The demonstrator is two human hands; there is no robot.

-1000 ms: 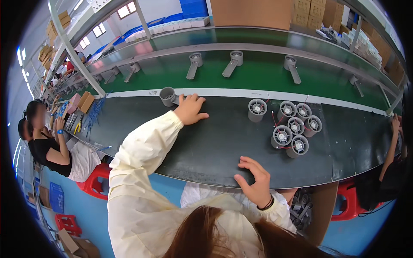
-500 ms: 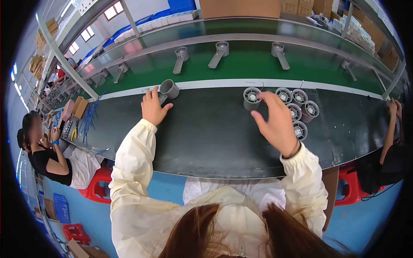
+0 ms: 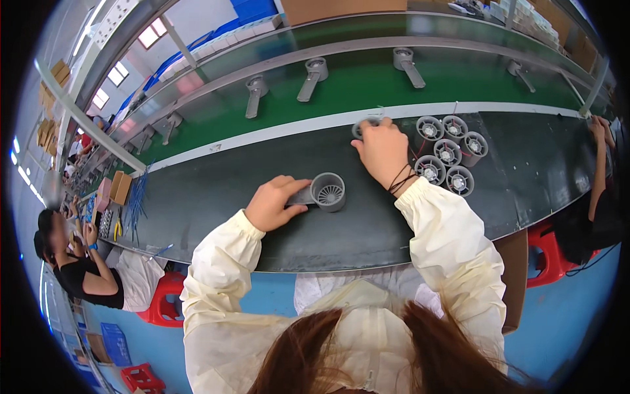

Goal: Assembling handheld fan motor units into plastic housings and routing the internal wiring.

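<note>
Cream sleeves (image 3: 220, 253) reached up from the lower part of the frame, gathered at the wrists, over a dark workbench (image 3: 354, 240). Near the centre, the left hand (image 3: 274, 203) was closed on the flat handle of a grey round housing (image 3: 328, 192), thumb on the near side and fingers on the far side. That housing stood on the bench just right of the hand, its open mouth facing up and a spoked grille visible inside.

Right of centre and higher up, the right hand (image 3: 386, 154) bent over a grey cylinder (image 3: 363, 126) near the pale strip (image 3: 282, 131) along the bench's far edge. Its fingers hid most of that piece, so I couldn't tell whether they had a firm grip. Dark bands (image 3: 401, 178) circled the wrist.

Just beside it, right of centre, six grey fan cylinders (image 3: 447, 152) stood clustered, with pale hubs and some red wires.

Across the upper frame ran a green belt (image 3: 216, 128), with handled grey housings (image 3: 315, 69) spaced along it. At the left, a co-worker in a black top (image 3: 102, 282) sat on a red stool (image 3: 162, 303), near yellow-handled pliers (image 3: 117, 230) and a bundle of blue wires (image 3: 136, 200).
</note>
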